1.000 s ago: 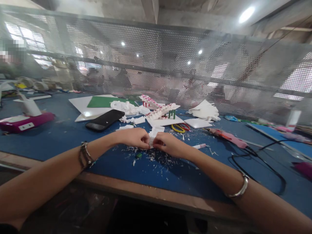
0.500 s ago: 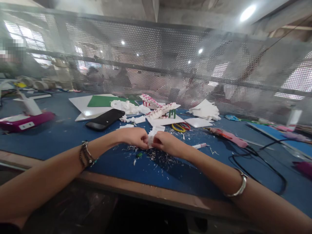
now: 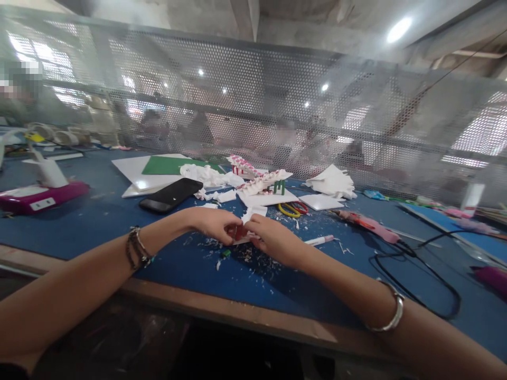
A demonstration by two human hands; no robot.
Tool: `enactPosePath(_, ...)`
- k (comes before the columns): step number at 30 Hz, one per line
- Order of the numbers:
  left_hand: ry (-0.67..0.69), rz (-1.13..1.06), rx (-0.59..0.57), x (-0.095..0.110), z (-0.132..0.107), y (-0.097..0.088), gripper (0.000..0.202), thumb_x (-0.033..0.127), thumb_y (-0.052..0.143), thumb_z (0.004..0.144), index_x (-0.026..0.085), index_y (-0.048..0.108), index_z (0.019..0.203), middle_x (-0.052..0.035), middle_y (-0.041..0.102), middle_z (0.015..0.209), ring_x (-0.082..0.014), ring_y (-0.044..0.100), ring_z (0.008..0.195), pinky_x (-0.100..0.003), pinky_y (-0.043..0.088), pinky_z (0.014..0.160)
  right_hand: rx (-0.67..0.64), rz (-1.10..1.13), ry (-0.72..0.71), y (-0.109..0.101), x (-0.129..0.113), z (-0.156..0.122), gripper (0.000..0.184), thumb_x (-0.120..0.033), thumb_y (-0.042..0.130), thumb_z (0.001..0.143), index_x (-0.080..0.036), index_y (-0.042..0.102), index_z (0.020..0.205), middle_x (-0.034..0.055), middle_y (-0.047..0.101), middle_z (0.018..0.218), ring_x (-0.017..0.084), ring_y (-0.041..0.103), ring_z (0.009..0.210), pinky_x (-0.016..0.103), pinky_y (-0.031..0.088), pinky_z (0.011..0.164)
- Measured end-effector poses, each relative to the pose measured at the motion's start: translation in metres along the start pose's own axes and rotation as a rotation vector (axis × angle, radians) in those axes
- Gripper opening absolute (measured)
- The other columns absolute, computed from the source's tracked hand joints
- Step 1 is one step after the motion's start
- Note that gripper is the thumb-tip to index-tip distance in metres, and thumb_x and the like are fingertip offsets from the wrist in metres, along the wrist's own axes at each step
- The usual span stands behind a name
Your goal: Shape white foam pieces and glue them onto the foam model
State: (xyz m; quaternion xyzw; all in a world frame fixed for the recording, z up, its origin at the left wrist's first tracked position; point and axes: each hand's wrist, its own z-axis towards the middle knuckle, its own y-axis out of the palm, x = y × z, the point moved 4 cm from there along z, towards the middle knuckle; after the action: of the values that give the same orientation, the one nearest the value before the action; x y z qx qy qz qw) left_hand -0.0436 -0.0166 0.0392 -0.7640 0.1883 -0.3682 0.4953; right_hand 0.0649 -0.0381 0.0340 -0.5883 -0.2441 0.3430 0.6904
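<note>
My left hand [image 3: 214, 224] and my right hand [image 3: 273, 238] meet just above the blue table [image 3: 99, 221], fingers pinched together on a small white piece with a red part [image 3: 240, 233]. White shavings and scraps [image 3: 253, 256] lie under the hands. A small green bit [image 3: 225, 253] rests by the left hand. Behind the hands stands a white and pink model [image 3: 259, 182] with green posts.
A black phone [image 3: 171, 195], white and green sheets [image 3: 158, 168], yellow and red scissors [image 3: 292, 208], a pink glue gun [image 3: 370, 224] with black cable [image 3: 428, 274], a pen [image 3: 320, 240], a magenta device [image 3: 37, 194] at left. A perforated metal screen [image 3: 277, 105] closes the back.
Both hands have turned slightly and the piece between them now shows a red part. The right hand has shifted a little lower.
</note>
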Motion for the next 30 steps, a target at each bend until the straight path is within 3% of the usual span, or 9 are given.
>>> enactPosePath(10,-0.003,-0.005,-0.041,-0.003,0.000,0.001,0.015,0.010,0.046,0.054,0.014,0.045,0.069,0.0010,0.046,0.064,-0.0113,0.044,0.059,-0.019,0.034,0.052,0.019,0.152,-0.088,0.002,-0.013,0.010,0.012,-0.013,0.052,0.075,-0.010,0.063,0.072,0.0109,0.061,0.082,0.015,0.055,0.077,0.026,0.041,0.068)
enactPosePath(17,0.033,0.015,-0.026,-0.002,-0.002,0.000,0.014,0.014,0.050,0.059,0.014,0.046,0.073,0.0022,0.047,0.065,-0.0104,0.044,0.059,-0.017,0.034,0.052,-0.008,0.100,-0.053,0.002,-0.010,0.009,0.013,-0.013,0.052,0.075,-0.014,0.064,0.080,0.0089,0.063,0.087,0.016,0.056,0.083,0.025,0.039,0.070)
enactPosePath(20,0.082,0.026,0.004,-0.004,-0.001,0.000,0.018,0.016,0.051,0.061,0.013,0.049,0.079,0.0025,0.046,0.064,-0.0101,0.045,0.059,-0.017,0.033,0.052,-0.015,0.026,0.000,0.003,-0.012,0.009,0.017,-0.013,0.049,0.077,-0.016,0.064,0.082,0.0078,0.064,0.088,0.017,0.055,0.084,0.025,0.037,0.068)
enactPosePath(24,0.140,0.071,0.073,-0.005,0.003,-0.001,0.014,0.022,0.054,0.064,0.013,0.051,0.074,0.0017,0.046,0.063,-0.0094,0.044,0.057,-0.017,0.032,0.051,-0.002,-0.015,0.069,0.002,-0.008,0.008,0.013,-0.012,0.049,0.074,-0.011,0.062,0.075,0.0084,0.062,0.077,0.015,0.054,0.071,0.024,0.035,0.060)
enactPosePath(30,0.190,0.016,0.206,0.000,0.010,0.000,0.022,0.031,0.046,0.075,0.013,0.053,0.065,-0.0001,0.050,0.056,-0.0095,0.046,0.054,-0.019,0.033,0.052,0.081,0.114,0.086,-0.010,0.007,0.002,0.012,-0.010,0.050,0.071,-0.011,0.061,0.069,0.0041,0.060,0.066,0.010,0.050,0.060,0.020,0.034,0.057)
